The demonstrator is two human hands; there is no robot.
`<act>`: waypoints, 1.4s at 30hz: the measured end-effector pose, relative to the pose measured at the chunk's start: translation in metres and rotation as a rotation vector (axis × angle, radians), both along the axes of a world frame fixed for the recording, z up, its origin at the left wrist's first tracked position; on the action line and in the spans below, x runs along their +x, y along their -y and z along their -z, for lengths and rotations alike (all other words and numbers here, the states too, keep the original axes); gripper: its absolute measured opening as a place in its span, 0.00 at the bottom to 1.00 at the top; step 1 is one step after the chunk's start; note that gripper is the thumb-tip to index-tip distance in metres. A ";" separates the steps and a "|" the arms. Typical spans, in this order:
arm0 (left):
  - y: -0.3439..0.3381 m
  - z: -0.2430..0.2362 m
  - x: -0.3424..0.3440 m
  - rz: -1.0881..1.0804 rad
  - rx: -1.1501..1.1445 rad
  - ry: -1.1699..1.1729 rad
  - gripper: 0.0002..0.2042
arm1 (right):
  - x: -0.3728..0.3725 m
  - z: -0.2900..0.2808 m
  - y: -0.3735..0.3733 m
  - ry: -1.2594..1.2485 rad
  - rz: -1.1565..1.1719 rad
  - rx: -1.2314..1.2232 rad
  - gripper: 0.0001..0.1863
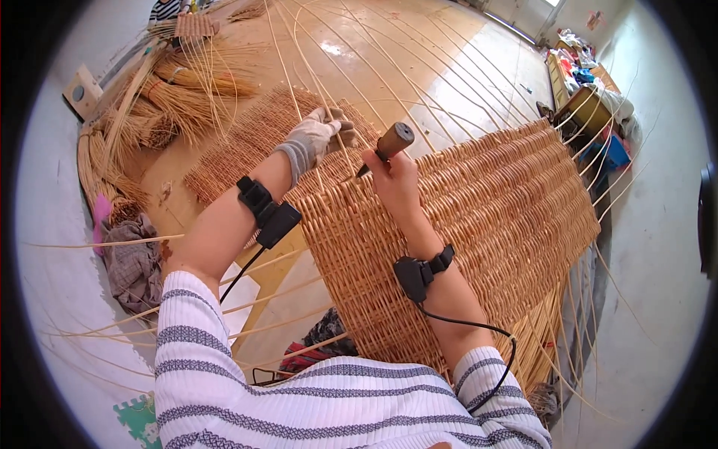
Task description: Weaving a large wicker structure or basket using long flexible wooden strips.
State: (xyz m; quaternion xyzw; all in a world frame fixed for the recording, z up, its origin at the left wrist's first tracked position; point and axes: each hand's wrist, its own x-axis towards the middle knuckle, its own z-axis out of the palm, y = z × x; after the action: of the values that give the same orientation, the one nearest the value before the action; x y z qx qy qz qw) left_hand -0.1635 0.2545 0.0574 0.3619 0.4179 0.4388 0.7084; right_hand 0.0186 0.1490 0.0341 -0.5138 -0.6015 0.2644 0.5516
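A woven wicker panel lies slanted beneath my arms, long pale canes radiating from its edges. My left hand, in a light glove with a grey cuff, has its fingers closed around pale canes rising from the panel's far edge. My bare right hand grips an awl with a thick wooden handle, its dark tip angled down at that edge near the left corner. Both forearms wear black strapped devices with cables.
Another woven panel lies behind on the floor. Bundles of canes and a crumpled grey cloth are at the left. A person in a striped top is at the far upper left. Heaped items line the right wall.
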 end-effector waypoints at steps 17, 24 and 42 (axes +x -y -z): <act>-0.013 -0.005 0.018 0.293 0.164 -0.121 0.17 | 0.016 -0.009 -0.002 -0.320 0.108 0.069 0.14; -0.007 0.023 0.022 -0.118 0.010 -0.160 0.15 | 0.023 -0.001 -0.009 -0.163 -0.023 -0.127 0.14; 0.007 0.040 0.026 -0.102 0.092 -0.148 0.30 | 0.018 0.010 -0.013 -0.217 0.019 0.012 0.32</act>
State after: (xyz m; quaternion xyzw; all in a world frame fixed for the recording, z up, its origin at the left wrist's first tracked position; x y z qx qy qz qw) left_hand -0.1377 0.2473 0.0169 0.4037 0.4664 0.4652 0.6349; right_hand 0.0366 0.1617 0.0238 -0.4845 -0.5351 0.3096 0.6189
